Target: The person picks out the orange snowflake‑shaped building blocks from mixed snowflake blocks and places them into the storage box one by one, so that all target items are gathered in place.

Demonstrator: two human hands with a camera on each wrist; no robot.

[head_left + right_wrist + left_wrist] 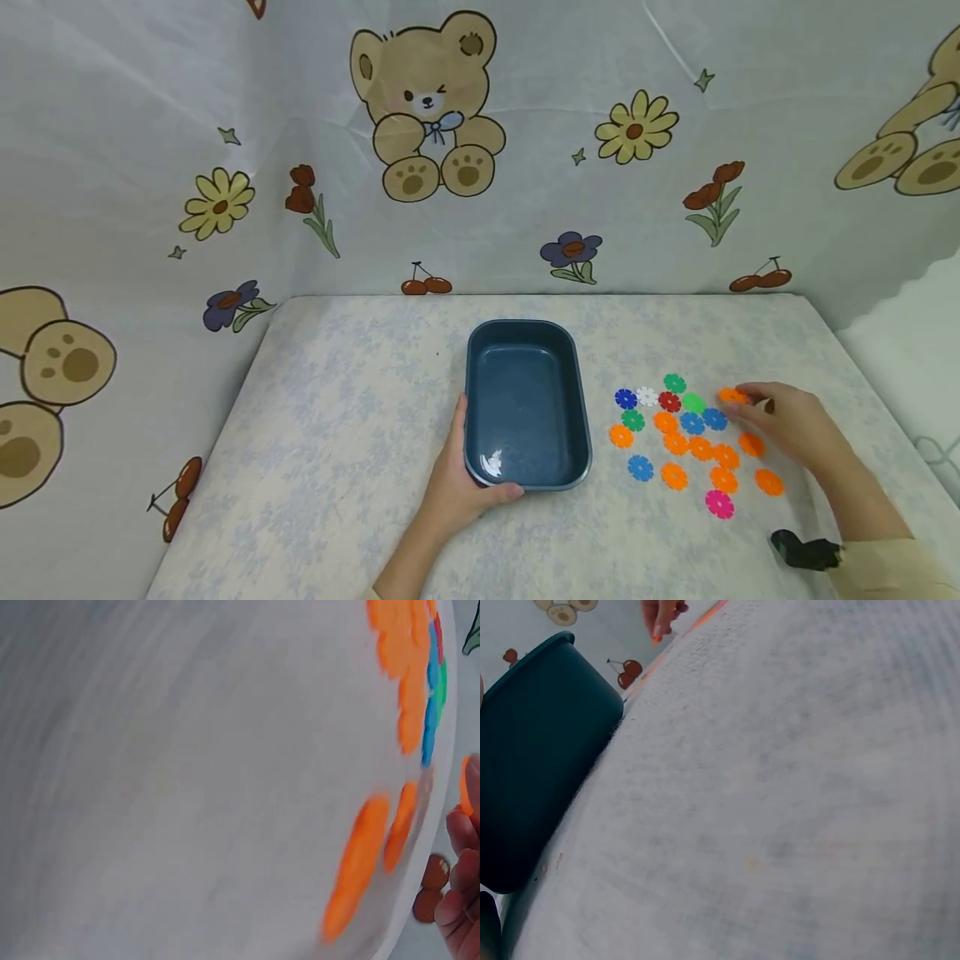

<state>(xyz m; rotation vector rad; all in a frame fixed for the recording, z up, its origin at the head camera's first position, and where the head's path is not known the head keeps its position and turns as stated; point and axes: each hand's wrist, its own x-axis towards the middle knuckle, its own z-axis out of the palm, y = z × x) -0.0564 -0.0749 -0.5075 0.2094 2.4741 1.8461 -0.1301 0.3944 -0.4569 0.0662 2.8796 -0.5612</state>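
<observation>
A dark blue rectangular tray (525, 400) sits mid-table, its inside bare. My left hand (467, 487) grips the tray's near left corner, thumb along the front rim and fingers up the left side. On the right, my right hand (787, 417) pinches an orange notched disc (732, 396) between thumb and fingertips. The right wrist view also shows this orange disc (466, 787), held above the table. Several flower-shaped notched plastic discs lie nearby: orange (674, 477), blue (641, 468), green (633, 419), red (670, 402), white (647, 397) and pink (719, 504).
The pale marbled tabletop (337, 433) ends at a white cloth (525, 233) printed with bears and flowers. Near my right sleeve is a black object (802, 552). A thin cable (937, 450) shows beyond the table's right edge.
</observation>
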